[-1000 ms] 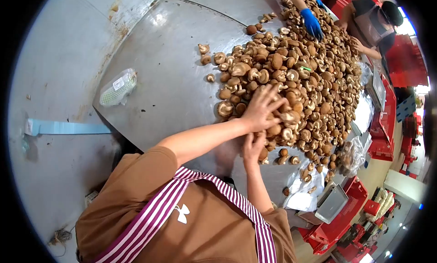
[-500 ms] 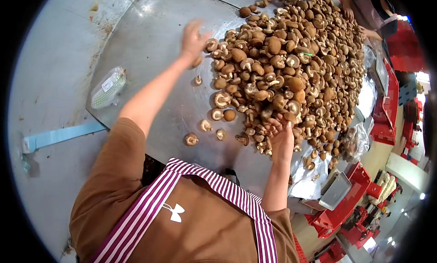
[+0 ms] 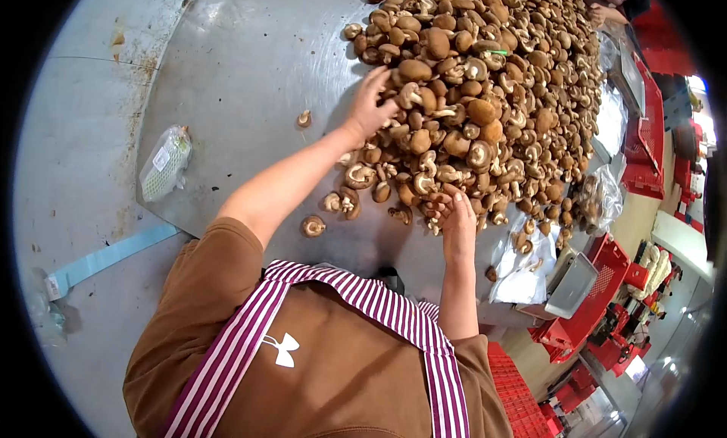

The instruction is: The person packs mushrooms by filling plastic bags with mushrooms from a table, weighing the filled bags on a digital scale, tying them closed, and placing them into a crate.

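A large heap of brown mushrooms (image 3: 522, 97) covers the right part of the metal table. My left hand (image 3: 369, 108) lies at the heap's left edge, fingers apart and bent against the mushrooms. At the heap's near edge is my right hand (image 3: 454, 214), palm turned up with its fingers curled beside some mushrooms; whether it holds one is not clear. Loose mushrooms lie near the hands, among them one (image 3: 313, 226) close to my body and a small one (image 3: 304, 119) farther left. A green piece (image 3: 496, 52) sits on the heap.
A net-wrapped package (image 3: 165, 164) lies on the metal table (image 3: 250, 82) at left, above a pale blue strip (image 3: 110, 261). Plastic bags (image 3: 600, 198), a metal tray (image 3: 572, 286) and red crates (image 3: 598, 301) are at right. A co-worker's hand (image 3: 606, 15) shows at top right.
My left hand swept out left of the heap, then came back against its edge. My right hand moved right and turned palm up. The co-worker's blue glove has left the view.
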### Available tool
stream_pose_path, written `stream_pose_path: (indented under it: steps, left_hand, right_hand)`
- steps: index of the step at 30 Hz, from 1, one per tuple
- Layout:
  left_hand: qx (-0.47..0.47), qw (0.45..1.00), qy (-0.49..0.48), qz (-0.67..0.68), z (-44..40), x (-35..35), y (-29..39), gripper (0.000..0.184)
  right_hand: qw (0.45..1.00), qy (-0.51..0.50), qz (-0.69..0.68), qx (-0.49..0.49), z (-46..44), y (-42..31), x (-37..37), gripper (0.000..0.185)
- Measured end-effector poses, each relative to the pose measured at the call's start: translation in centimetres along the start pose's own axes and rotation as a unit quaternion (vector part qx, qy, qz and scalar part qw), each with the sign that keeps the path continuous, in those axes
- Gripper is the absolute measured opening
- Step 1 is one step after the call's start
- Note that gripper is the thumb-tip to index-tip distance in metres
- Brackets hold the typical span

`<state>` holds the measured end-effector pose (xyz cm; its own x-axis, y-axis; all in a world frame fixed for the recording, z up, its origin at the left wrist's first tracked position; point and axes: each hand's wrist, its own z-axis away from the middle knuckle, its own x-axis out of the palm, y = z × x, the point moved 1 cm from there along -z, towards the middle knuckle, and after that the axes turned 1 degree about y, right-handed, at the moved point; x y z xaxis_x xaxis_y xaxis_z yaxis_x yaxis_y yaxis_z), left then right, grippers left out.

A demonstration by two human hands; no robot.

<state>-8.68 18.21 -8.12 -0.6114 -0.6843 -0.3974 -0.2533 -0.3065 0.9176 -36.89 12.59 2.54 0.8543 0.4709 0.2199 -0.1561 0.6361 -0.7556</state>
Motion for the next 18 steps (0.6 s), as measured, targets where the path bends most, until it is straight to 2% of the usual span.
stream_pose_path:
  steps: [4, 6, 8, 9, 12, 14, 16, 18]
  left_hand:
    - [0.138, 0.98, -0.06, -0.131, 2.0, 1.2, 5.1, 0.077]
    - [0.137, 0.981, -0.114, -0.077, 3.3, 2.2, 7.2, 0.081]
    - [0.182, 0.968, -0.113, -0.132, 4.5, 2.0, 8.1, 0.081]
    - [0.188, 0.972, -0.096, -0.105, 5.3, 0.9, 9.6, 0.079]
    - [0.141, 0.989, -0.038, 0.005, 8.6, -3.4, 10.7, 0.071]
    - [0.073, 0.997, 0.001, -0.028, 11.3, -6.1, 8.3, 0.067]
    - [0.058, 0.997, 0.055, -0.022, 15.3, -8.8, 3.5, 0.065]
    - [-0.054, 0.994, 0.063, -0.072, 20.4, -11.6, 0.4, 0.064]
  right_hand:
    - [0.999, 0.012, 0.041, -0.027, 1.6, 0.3, -0.1, 0.029]
    - [0.997, 0.024, 0.053, -0.055, 2.3, 0.7, -1.6, 0.029]
    - [0.994, 0.038, 0.064, -0.08, 3.7, 1.2, -3.1, 0.029]
    - [0.99, 0.049, 0.08, -0.102, 4.4, 1.3, -4.0, 0.029]
    - [0.99, 0.085, 0.072, -0.086, 6.8, 2.6, -7.0, 0.029]
    - [0.99, 0.091, 0.066, -0.084, 7.9, 4.4, -9.4, 0.028]
    - [0.991, 0.105, 0.064, -0.051, 8.8, 7.0, -11.2, 0.026]
    - [0.993, 0.094, 0.06, -0.045, 9.5, 9.4, -12.3, 0.027]
